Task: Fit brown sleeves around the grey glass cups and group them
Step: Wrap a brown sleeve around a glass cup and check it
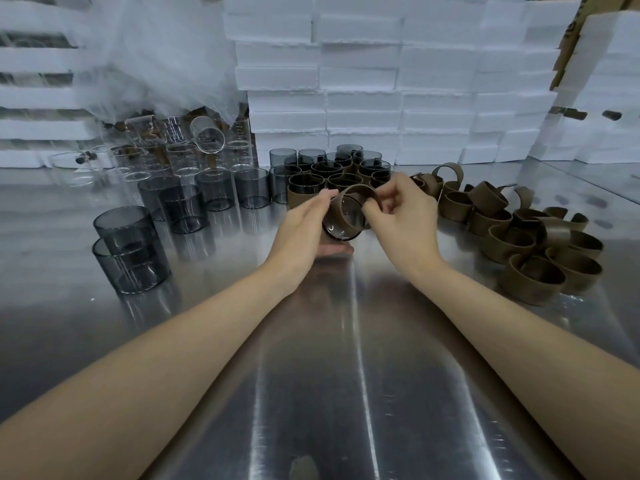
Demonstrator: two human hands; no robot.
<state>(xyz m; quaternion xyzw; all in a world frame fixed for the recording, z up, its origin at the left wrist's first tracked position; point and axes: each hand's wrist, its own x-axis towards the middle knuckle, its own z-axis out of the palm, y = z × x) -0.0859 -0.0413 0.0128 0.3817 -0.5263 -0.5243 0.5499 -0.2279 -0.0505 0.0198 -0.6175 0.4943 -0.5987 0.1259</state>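
A grey glass cup [341,230] is held tilted above the steel table, its base toward me, with a brown sleeve [349,206] partly round it. My left hand [304,223] supports the cup and sleeve from the left with straight fingers. My right hand [398,209] pinches the sleeve's right edge. Behind them stands a group of sleeved grey cups [332,174]. Bare grey cups [183,206] stand to the left, two of them stacked [128,251] nearer me. A heap of loose brown sleeves [526,244] lies to the right.
Clear glass cups [173,157] crowd the back left under a plastic sheet [166,64]. White foam boxes [398,81] are stacked along the back wall. The steel table [346,375] stretches toward me between my forearms.
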